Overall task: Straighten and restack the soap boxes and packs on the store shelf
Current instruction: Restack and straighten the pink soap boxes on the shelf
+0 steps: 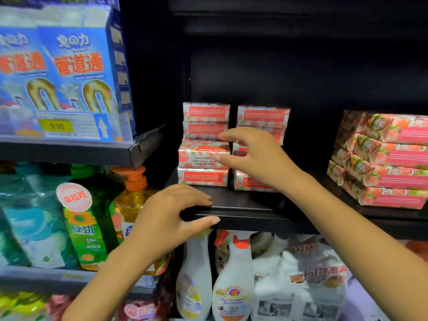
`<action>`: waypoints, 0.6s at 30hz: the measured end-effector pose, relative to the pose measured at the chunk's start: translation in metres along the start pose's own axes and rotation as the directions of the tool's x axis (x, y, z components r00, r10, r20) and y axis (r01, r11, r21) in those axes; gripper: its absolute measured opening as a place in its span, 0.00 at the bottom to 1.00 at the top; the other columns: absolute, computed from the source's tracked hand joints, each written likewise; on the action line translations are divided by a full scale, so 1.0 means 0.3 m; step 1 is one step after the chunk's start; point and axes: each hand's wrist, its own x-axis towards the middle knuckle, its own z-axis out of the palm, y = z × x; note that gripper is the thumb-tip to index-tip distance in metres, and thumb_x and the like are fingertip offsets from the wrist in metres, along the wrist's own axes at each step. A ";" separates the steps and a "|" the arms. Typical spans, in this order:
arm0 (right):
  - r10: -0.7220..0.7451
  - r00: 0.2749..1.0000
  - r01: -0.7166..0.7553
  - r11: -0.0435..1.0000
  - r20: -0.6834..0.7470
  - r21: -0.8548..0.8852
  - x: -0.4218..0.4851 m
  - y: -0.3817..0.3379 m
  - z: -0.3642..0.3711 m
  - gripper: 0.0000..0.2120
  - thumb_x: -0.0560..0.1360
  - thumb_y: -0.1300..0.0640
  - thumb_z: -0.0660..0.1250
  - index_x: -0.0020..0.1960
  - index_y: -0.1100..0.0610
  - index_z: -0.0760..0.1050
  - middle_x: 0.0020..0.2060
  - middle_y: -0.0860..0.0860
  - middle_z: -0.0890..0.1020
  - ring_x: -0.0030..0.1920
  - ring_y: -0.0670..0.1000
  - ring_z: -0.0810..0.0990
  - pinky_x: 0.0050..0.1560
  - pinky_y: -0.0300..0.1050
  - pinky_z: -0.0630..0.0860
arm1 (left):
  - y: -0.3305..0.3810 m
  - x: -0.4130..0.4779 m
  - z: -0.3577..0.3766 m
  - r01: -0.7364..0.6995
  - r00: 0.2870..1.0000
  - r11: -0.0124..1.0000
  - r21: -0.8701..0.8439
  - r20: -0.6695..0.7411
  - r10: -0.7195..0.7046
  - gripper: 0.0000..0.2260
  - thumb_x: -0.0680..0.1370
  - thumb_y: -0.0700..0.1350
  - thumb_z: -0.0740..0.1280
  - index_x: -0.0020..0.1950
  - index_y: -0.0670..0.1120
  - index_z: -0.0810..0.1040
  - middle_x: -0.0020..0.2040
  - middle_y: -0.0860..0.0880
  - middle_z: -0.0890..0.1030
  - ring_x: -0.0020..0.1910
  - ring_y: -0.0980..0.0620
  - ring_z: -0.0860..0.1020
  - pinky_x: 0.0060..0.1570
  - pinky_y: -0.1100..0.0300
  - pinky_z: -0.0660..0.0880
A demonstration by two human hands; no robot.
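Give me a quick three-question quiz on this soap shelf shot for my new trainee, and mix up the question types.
1. True or false: the left hand holds a soap box.
2. Multiple choice: in the left stack of soap boxes, which box shows its label upside down? A, the top one. B, the third from the top. C, the bottom one.
3. Fill in: the packs at the far right are stacked ___ (squarely / crookedly).

Key: 1 false, it grips the shelf edge. 2 B. 3 crookedly.
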 end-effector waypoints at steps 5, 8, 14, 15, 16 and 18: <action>-0.019 0.992 0.046 0.975 0.122 -0.218 0.079 0.012 0.098 0.21 0.71 0.46 0.70 0.60 0.55 0.75 0.55 0.50 0.79 0.54 0.50 0.75 0.54 0.47 0.73 | 0.003 -0.012 0.002 0.027 1.000 1.000 -0.003 -0.015 -0.027 0.18 0.67 0.61 0.70 0.48 0.50 0.85 0.47 0.58 0.83 0.48 0.61 0.79 0.48 0.63 0.78; -0.045 0.996 0.059 0.978 0.072 -0.201 0.080 0.024 0.109 0.22 0.70 0.47 0.72 0.61 0.54 0.75 0.56 0.49 0.78 0.56 0.49 0.74 0.53 0.41 0.70 | 0.002 -0.012 0.002 0.035 0.999 0.999 -0.013 -0.022 -0.035 0.16 0.67 0.59 0.71 0.47 0.50 0.85 0.47 0.58 0.83 0.48 0.63 0.78 0.49 0.65 0.76; 0.005 0.981 0.043 0.970 0.194 -0.239 0.119 0.009 0.104 0.22 0.69 0.43 0.70 0.57 0.56 0.75 0.49 0.48 0.76 0.50 0.48 0.73 0.49 0.44 0.72 | 0.002 -0.013 0.005 0.034 0.999 0.999 -0.022 -0.025 -0.034 0.15 0.67 0.58 0.71 0.47 0.50 0.85 0.47 0.58 0.83 0.49 0.63 0.78 0.49 0.67 0.76; 0.009 0.981 0.040 0.967 0.194 -0.250 0.124 0.001 0.106 0.20 0.69 0.43 0.71 0.54 0.55 0.75 0.45 0.46 0.74 0.48 0.48 0.72 0.46 0.42 0.70 | 0.000 -0.012 0.006 0.032 0.999 0.999 -0.022 -0.023 -0.033 0.15 0.67 0.58 0.71 0.47 0.50 0.85 0.47 0.58 0.83 0.49 0.63 0.78 0.49 0.67 0.76; 0.009 0.982 0.040 0.967 0.189 -0.253 0.127 -0.006 0.106 0.19 0.69 0.43 0.71 0.51 0.54 0.74 0.43 0.45 0.73 0.46 0.47 0.71 0.44 0.41 0.67 | -0.001 -0.012 0.006 0.033 0.999 0.999 -0.021 -0.020 -0.033 0.15 0.67 0.58 0.71 0.47 0.50 0.85 0.47 0.58 0.84 0.49 0.63 0.78 0.49 0.66 0.76; 0.000 0.984 0.043 0.971 0.177 -0.237 0.121 -0.015 0.101 0.21 0.67 0.43 0.72 0.53 0.56 0.75 0.45 0.47 0.75 0.48 0.48 0.72 0.45 0.40 0.67 | -0.001 -0.011 0.006 0.034 0.999 0.999 -0.021 -0.013 -0.034 0.15 0.67 0.57 0.71 0.47 0.49 0.85 0.47 0.57 0.84 0.49 0.61 0.79 0.49 0.66 0.76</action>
